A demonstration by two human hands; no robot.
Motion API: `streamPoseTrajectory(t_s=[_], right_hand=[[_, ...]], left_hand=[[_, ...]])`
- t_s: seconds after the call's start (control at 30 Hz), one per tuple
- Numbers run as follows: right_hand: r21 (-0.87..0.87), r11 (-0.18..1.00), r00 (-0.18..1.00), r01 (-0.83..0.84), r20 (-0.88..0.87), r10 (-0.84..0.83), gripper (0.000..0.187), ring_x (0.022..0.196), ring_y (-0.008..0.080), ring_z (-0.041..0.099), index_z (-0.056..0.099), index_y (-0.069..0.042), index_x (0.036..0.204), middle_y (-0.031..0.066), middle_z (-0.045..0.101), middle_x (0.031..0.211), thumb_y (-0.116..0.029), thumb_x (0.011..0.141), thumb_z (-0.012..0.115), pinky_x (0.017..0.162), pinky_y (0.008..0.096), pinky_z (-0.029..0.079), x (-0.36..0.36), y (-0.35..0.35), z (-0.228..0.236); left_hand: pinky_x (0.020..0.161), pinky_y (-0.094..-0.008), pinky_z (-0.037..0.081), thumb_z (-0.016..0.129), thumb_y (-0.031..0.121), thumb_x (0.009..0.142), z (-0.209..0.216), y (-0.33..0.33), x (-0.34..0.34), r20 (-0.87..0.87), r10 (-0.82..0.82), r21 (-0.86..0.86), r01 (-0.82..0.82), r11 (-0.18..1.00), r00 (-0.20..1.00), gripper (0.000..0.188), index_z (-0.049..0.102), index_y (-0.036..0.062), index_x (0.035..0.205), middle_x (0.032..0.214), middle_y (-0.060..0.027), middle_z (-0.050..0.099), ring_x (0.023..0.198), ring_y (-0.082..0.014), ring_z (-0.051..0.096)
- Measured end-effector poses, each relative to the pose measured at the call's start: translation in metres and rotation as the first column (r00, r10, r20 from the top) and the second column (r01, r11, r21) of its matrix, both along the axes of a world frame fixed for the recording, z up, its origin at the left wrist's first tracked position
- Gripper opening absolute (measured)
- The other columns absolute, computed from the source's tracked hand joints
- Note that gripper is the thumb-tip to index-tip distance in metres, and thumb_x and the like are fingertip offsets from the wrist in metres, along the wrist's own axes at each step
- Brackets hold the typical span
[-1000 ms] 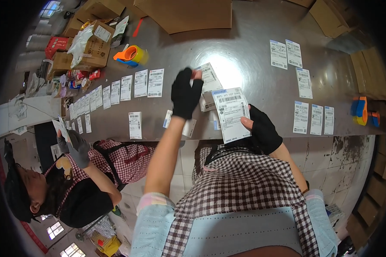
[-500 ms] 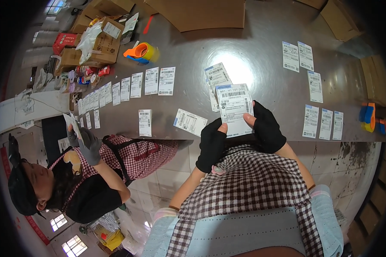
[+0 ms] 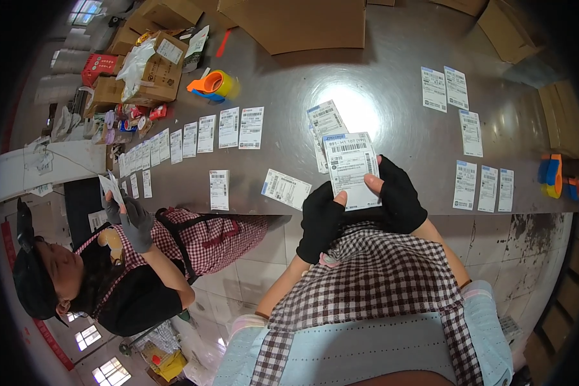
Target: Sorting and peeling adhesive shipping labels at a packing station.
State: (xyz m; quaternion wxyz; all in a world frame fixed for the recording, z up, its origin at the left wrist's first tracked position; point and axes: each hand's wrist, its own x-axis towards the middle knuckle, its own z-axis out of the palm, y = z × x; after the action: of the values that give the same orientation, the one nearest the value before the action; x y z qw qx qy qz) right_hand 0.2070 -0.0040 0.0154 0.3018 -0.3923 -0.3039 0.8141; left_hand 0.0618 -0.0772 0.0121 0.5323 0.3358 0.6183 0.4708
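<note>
Both my hands wear black fingerless gloves and grip a stack of white shipping labels (image 3: pixel 352 164) over the table's near edge. My left hand (image 3: pixel 321 219) pinches its lower left corner, thumb on top. At its lower right side, my right hand (image 3: pixel 400 196) presses a thumb on the face, fingers hidden beneath. Just beyond the stack, partly covered by it, more labels (image 3: pixel 325 118) lie overlapping on the metal table. A single tilted label (image 3: pixel 286 188) rests left of my left hand.
A long row of labels (image 3: pixel 206 133) runs leftward, and several more (image 3: pixel 465 184) lie at right. Tape dispensers stand at left (image 3: pixel 213 85) and far right (image 3: pixel 551 175). A large cardboard box (image 3: pixel 296 26) sits at the back. At left, a co-worker in grey gloves (image 3: pixel 135 225) holds papers.
The view has shifted slightly, so the table sits a little lower in it. My left thumb has moved a little to the right along the stack's lower edge. Both hands keep their grip.
</note>
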Motion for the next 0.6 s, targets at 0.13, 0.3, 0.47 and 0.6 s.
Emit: streamPoseTrajectory(t_s=[0.13, 0.3, 0.47, 0.6], right_hand=[[0.138, 0.99, 1.0, -0.019, 0.002, 0.019, 0.042, 0.097, 0.0141, 0.053, 0.041, 0.002, 0.125, 0.0095, 0.056, 0.111, -0.007, 0.085, 0.053, 0.085, 0.028, 0.042, 0.009, 0.003, 0.0], [0.338, 0.907, 0.959, -0.251, 0.213, 0.186, 0.051, 0.105, 0.0161, 0.051, 0.037, 0.0, 0.13, 0.0109, 0.054, 0.117, -0.008, 0.084, 0.055, 0.09, 0.0299, 0.04, 0.02, -0.005, 0.001], [0.384, 0.865, 0.935, -0.324, 0.269, 0.231, 0.048, 0.105, 0.0173, 0.051, 0.039, -0.001, 0.13, 0.0121, 0.055, 0.116, -0.009, 0.085, 0.054, 0.09, 0.0308, 0.04, 0.019, -0.006, 0.0], [0.399, 0.84, 0.915, -0.366, 0.318, 0.248, 0.047, 0.105, 0.0179, 0.051, 0.04, -0.001, 0.129, 0.0126, 0.055, 0.115, -0.01, 0.085, 0.053, 0.089, 0.0313, 0.04, 0.019, -0.007, -0.004]], left_hand=[[0.089, -0.0337, 0.041, 0.042, 0.026, 0.089, -0.006, 0.009, -0.006, 0.301, -0.03, 0.119, -0.007, 0.993, 0.953, 0.045, 0.042, -0.0024, 0.125, 0.118, -0.0146, 0.052, 0.104, -0.0215, 0.052], [0.095, -0.039, 0.037, 0.034, 0.032, 0.09, 0.005, 0.044, -0.028, 0.882, -0.059, 0.145, -0.15, 0.978, 0.468, 0.05, 0.037, -0.0015, 0.127, 0.124, -0.0155, 0.047, 0.112, -0.0275, 0.048], [0.086, -0.033, 0.042, 0.035, 0.024, 0.091, 0.009, 0.047, -0.03, 0.403, -0.077, 0.259, -0.033, 0.965, 0.912, 0.041, 0.043, -0.0015, 0.122, 0.111, -0.012, 0.054, 0.102, -0.0208, 0.053], [0.077, -0.0283, 0.047, 0.036, 0.022, 0.092, 0.011, 0.046, -0.024, 0.64, 0.048, 0.179, -0.209, 0.961, 0.767, 0.036, 0.048, -0.0017, 0.117, 0.102, -0.0098, 0.059, 0.091, -0.0169, 0.057]])
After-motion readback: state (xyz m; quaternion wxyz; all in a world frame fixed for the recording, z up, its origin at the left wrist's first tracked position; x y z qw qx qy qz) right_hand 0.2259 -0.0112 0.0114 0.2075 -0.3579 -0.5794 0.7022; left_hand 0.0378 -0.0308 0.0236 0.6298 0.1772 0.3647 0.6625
